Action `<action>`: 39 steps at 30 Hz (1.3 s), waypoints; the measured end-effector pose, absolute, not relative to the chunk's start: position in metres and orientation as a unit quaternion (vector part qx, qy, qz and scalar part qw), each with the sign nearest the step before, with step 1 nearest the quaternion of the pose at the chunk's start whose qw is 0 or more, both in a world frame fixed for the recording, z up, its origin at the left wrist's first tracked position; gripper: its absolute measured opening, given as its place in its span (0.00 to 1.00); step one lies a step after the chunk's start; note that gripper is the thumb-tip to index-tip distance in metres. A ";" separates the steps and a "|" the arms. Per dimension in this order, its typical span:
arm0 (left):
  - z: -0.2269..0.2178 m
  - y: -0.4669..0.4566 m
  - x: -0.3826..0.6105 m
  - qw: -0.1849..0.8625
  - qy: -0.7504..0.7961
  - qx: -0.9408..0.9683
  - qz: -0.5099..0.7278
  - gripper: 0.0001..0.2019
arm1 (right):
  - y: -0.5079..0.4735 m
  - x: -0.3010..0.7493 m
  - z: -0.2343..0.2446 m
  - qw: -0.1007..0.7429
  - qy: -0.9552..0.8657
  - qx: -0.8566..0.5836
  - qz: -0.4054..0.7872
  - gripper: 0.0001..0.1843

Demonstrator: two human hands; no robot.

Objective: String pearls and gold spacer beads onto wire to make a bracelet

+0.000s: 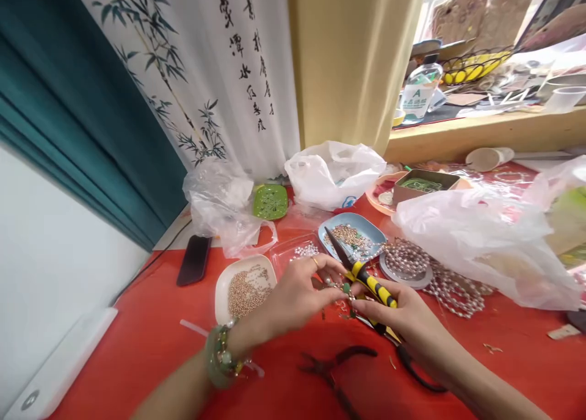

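Observation:
My left hand [300, 289], with bracelets at the wrist, pinches a strand of white and green beads [347, 288] between thumb and fingers. My right hand [405, 315] is closed around yellow-and-black long-nose pliers [374, 287], whose dark jaws point up and left. Its thumb and fingertips also meet the strand's lower part, beside a dark green piece. Beneath that hand lies another tool with a black handle [416, 371], partly hidden. Black pliers [328, 369] rest on the red tabletop [274, 377] below both hands, somewhat blurred.
A white dish [223, 289] of gold beads sits left; a blue dish [376, 232] of mixed beads lies beyond my hands. Bead strings [458, 289] spread rightward near a plastic bag [476, 224]. A phone [195, 260], green dish [270, 202] and white bag [334, 173] lie farther back.

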State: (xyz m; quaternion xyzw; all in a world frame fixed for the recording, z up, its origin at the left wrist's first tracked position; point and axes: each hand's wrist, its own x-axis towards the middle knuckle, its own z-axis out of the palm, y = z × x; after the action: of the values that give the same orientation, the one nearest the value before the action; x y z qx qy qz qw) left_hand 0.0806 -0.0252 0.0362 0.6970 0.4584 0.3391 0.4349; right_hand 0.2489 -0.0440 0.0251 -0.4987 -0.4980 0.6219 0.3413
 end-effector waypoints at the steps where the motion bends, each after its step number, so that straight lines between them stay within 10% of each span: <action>1: 0.036 -0.025 0.081 0.434 0.460 0.696 0.340 0.09 | -0.044 0.249 0.026 0.339 -0.504 -0.500 0.617 0.12; 29: 0.039 -0.006 0.051 0.630 0.471 0.596 0.161 0.09 | -0.056 0.233 -0.042 0.207 -0.878 -0.407 0.144 0.05; 35: 0.034 -0.007 0.052 0.706 0.436 0.519 0.206 0.09 | -0.050 0.240 -0.025 0.228 -0.800 -0.517 0.201 0.09; 39: 0.030 -0.009 0.055 0.760 0.389 0.479 0.204 0.09 | -0.045 0.243 -0.010 0.292 -0.673 -0.514 0.445 0.13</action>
State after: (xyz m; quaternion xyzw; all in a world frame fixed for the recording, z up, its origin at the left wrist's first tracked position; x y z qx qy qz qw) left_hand 0.0554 -0.0092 0.0300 0.4792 0.3892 0.2040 0.7598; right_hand 0.2431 -0.0454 -0.0098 -0.5139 -0.6726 0.4451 0.2922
